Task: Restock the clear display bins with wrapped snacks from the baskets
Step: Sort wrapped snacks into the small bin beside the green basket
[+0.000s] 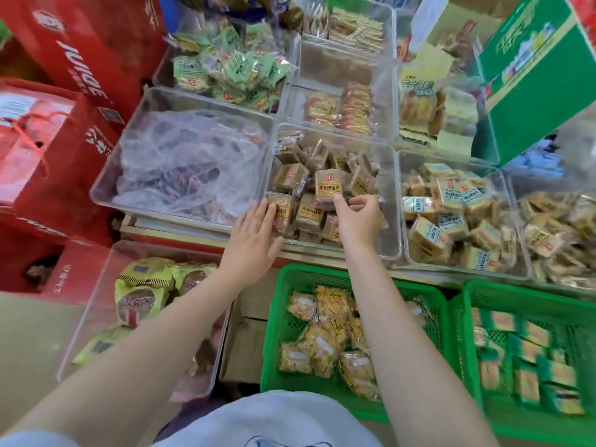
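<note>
A clear display bin (392,201) in the middle holds several brown wrapped snacks. My right hand (358,217) pinches one brown wrapped snack (329,185) at its lower edge, upright above the pile in that bin. My left hand (254,233) lies flat with straight fingers against the bin's front left wall, fingertips at a snack pack (282,209) inside. Below, a green basket (274,333) holds several yellow wrapped snacks (322,337). A second green basket (467,317) at the right holds green-and-yellow packs.
More clear bins surround the middle one: one with crumpled plastic bags (180,162) at left, one with pale wrapped squares (451,214) at right, green packs (232,69) behind. Red gift boxes (48,140) stand at left, a green carton (532,75) at right. A lower clear bin (96,311) holds yellow-green packs.
</note>
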Demonstrator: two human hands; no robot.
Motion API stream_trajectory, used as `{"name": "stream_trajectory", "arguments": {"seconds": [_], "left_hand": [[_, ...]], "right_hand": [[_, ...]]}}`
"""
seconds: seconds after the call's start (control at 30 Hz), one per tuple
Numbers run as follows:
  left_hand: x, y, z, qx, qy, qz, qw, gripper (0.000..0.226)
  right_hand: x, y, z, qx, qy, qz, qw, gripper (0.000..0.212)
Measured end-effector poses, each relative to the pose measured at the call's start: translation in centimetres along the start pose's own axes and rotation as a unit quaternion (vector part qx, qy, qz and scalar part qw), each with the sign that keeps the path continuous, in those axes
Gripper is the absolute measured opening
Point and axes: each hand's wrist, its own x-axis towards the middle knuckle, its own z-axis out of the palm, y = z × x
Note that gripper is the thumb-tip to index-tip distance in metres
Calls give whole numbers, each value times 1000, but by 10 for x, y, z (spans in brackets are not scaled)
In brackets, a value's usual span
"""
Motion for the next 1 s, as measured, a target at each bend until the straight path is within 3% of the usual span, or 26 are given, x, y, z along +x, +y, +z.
{"name": "stream_trajectory", "arguments": {"seconds": [0.07,0.13,0.23,0.3,0.37,0.43,0.57,0.7,0.83,1.0], "left_hand": [[-1,0,-6,-21,-11,6,1000,69],[-8,-6,-17,-64,-11,15,998,67],[-49,-42,-15,-90,51,29,994,55],[-97,-80,9,-78,94,-3,993,51],[-151,-121,41,-59,56,-88,993,47],[-202,-154,67,-23,-45,-164,985,48],[-272,-208,108,47,-141,-194,970,54],[-289,-224,122,58,-121,-171,976,57],[-291,-221,125,30,-96,-162,982,57],[-293,-223,131,5,-64,-164,984,54]], "right_hand": [[-28,3,-1,11,-23,-45,999,12],[-63,13,6,-1,-109,-58,992,6],[-114,49,39,-74,-254,-26,964,5],[-142,83,71,-133,-323,0,937,3],[-170,114,103,-183,-375,17,909,2],[-197,137,135,-207,-411,29,887,6],[-235,168,189,-271,-432,15,860,4],[-253,197,224,-374,-418,-13,828,13],[-261,220,244,-441,-375,-7,816,46],[-257,221,257,-474,-349,5,808,46]]}}
